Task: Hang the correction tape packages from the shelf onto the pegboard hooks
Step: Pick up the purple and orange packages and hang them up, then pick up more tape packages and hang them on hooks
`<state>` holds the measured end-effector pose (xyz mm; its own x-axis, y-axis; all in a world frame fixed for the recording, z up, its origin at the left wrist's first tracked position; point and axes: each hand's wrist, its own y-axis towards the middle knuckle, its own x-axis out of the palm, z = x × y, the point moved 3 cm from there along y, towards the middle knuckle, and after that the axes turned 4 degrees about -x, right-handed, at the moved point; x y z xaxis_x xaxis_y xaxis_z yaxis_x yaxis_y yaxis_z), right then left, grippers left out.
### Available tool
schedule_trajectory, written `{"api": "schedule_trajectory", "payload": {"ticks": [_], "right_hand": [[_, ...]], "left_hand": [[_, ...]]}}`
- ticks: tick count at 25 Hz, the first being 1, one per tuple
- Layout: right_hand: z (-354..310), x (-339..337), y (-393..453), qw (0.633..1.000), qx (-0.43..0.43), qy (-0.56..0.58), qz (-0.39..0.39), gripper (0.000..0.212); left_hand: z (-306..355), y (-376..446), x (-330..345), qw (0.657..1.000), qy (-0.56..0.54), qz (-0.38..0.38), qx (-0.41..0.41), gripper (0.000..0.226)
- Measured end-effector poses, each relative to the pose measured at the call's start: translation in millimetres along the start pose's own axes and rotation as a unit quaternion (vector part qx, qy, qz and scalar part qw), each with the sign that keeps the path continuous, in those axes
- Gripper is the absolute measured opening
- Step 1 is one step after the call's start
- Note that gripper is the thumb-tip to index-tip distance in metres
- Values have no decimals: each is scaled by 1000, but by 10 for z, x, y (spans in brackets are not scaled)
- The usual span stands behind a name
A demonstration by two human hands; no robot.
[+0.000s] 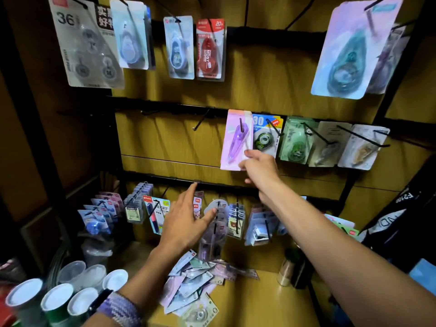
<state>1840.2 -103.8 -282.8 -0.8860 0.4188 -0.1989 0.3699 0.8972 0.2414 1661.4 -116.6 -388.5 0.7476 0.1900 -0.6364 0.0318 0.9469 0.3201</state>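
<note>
A pink package with a purple correction tape (pixel 234 140) hangs on a hook in the middle row of the pegboard. My right hand (pixel 258 168) is at its lower right corner, fingers curled, index finger touching the card's edge. My left hand (pixel 186 220) hovers with straight spread fingers in front of the bottom row of hooks, above a loose pile of correction tape packages (pixel 191 282) on the wooden shelf (pixel 254 300). An empty hook (pixel 200 122) sticks out left of the pink package.
More packages hang right of the pink one (pixel 265 135) and along the top row (pixel 210 48). The bottom row holds dense packages (pixel 236 218). White-lidded cups (pixel 56 296) stand at the lower left. A dark bottle (pixel 295 267) stands on the shelf at right.
</note>
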Motion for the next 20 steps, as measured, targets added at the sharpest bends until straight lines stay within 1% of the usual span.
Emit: {"api": "schedule_trajectory", "payload": {"ticks": [2,4,5,6,8,10,12,13,15,17,18,20], "right_hand": [[-58,154,208,999,25,18,-17,32],[-29,259,354,999,42,11,-21,20],[25,298,411,998,53,8,-31,21],[87,324,444,997,63,9,-51,27],[232,332,462,991,93,29,-89,47],[421,247,431,983,138,77,-91,59],[659,112,297,980,164,91,-72,58],[816,48,193,983,162,70,-53,55],[1159,-77,-134,990,136,25,11,44],[1494,-193,-668,992,103,-20,67,32],[1675,-230,-963,992,82,-59,75,29],[2108,-250,-1452,986,22,-155,61,29]], "left_hand": [[-96,4,75,1000,-3,-12,-9,81],[-185,-9,128,1000,-6,-18,-13,79],[-222,-10,137,1000,-5,-17,-11,78],[-253,-9,137,1000,-6,-12,-8,77],[-341,-8,133,1000,-9,-8,-18,77],[-439,-17,142,999,-15,-12,-38,78],[-489,-49,158,998,-24,-21,-53,78],[-504,-82,171,998,-30,-23,-58,77],[-547,-183,220,995,-45,-27,-80,74],[-676,-369,331,989,-61,-36,-131,70],[-763,-494,408,985,-64,-41,-156,68],[-958,-747,600,978,-60,-57,-193,64]]}}
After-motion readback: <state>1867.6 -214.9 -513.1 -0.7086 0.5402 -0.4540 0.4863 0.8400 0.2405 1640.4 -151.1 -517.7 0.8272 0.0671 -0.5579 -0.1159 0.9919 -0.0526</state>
